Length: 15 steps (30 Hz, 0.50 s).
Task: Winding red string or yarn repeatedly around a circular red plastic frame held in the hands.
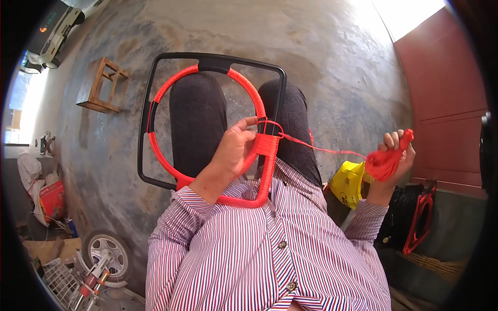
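Across my thighs lies a black square frame point(176, 54) with rounded corners and a ring point(247, 84) inside it. Red cord covers much of the ring and the frame's near right corner; black stretches stay bare. My left hand point(231, 147) is closed on the ring's right side, beside the wrapped join, its thumb and fingers pinching there. A loose loop of cord passes around the frame by the fingertips. From it a red strand point(332, 151) runs right to a bundle of red cord point(383, 165). My right hand point(407, 155) grips that bundle, raised off to the right.
A wooden stool point(104, 85) stands on the concrete floor at left. A spoked wheel point(107, 254) and assorted items lie lower left. To my right are a yellow bag point(346, 184) and stacked black frames, one red-wrapped point(423, 220). A red door point(451, 93) stands far right.
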Tool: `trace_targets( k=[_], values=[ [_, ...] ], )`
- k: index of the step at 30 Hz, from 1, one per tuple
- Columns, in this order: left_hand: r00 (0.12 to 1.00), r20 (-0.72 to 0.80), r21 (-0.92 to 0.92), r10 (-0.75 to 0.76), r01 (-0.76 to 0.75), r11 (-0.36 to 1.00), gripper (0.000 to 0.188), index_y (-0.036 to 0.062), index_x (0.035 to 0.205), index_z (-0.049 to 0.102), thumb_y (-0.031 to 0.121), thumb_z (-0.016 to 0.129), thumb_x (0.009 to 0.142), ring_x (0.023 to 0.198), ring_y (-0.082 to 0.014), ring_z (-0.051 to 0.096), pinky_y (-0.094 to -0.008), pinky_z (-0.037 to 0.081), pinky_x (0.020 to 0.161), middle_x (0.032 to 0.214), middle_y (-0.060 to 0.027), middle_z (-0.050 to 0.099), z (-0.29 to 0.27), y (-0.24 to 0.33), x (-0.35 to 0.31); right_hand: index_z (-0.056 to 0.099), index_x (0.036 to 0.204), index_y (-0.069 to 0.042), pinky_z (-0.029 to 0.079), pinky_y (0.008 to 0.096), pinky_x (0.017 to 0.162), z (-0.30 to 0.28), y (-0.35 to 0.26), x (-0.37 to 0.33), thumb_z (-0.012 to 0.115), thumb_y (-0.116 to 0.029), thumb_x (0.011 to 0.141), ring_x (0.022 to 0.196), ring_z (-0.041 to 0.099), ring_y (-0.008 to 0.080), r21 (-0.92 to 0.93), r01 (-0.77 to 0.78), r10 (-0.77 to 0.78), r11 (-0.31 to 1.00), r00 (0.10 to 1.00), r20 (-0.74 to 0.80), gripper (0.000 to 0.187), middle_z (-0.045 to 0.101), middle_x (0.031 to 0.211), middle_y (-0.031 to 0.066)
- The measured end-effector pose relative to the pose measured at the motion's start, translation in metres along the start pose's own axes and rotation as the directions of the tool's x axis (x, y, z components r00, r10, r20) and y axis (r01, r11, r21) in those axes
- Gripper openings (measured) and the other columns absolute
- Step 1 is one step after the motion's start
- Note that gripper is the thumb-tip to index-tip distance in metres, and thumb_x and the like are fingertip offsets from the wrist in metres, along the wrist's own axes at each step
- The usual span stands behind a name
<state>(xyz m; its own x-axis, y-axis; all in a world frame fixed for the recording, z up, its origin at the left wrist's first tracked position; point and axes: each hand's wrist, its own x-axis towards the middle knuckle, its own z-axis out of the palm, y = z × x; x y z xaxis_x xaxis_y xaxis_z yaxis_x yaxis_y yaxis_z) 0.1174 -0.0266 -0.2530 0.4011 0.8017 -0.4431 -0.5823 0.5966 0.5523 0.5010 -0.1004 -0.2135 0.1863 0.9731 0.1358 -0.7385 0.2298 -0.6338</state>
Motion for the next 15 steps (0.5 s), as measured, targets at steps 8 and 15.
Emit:
trace_targets(
  k=[8, 15],
  values=[
    [0.997, 0.076, 0.082, 0.0, -0.006, 0.997, 0.025, -0.0064, 0.113, 0.057, -0.006, 0.047, 0.09, 0.097, -0.0202, 0.068, -0.033, 0.058, 0.09, 0.105, -0.0151, 0.066, -0.006, -0.003, 0.001, 0.061, 0.114, 0.001, 0.05, 0.0259, 0.064, 0.062, 0.128, 0.001, 0.061, 0.0, 0.087, 0.068, 0.061, 0.0106, -0.632, -0.36, 0.398, 0.686, 0.913, -0.088, 0.028, 0.067, 0.097, 0.0079],
    [0.999, 0.032, 0.11, 0.039, -0.042, 0.993, 0.012, -0.005, 0.104, 0.058, -0.005, 0.057, 0.092, 0.089, -0.0187, 0.068, -0.0307, 0.058, 0.086, 0.099, -0.0143, 0.066, -0.014, -0.008, 0.0, 0.057, 0.096, -0.002, 0.046, 0.0236, 0.05, 0.073, 0.142, 0.009, 0.064, 0.0, 0.087, 0.053, 0.056, 0.0095, -0.715, -0.363, 0.407, 0.597, 0.905, -0.12, 0.012, 0.057, 0.067, 0.0009]
  ],
)
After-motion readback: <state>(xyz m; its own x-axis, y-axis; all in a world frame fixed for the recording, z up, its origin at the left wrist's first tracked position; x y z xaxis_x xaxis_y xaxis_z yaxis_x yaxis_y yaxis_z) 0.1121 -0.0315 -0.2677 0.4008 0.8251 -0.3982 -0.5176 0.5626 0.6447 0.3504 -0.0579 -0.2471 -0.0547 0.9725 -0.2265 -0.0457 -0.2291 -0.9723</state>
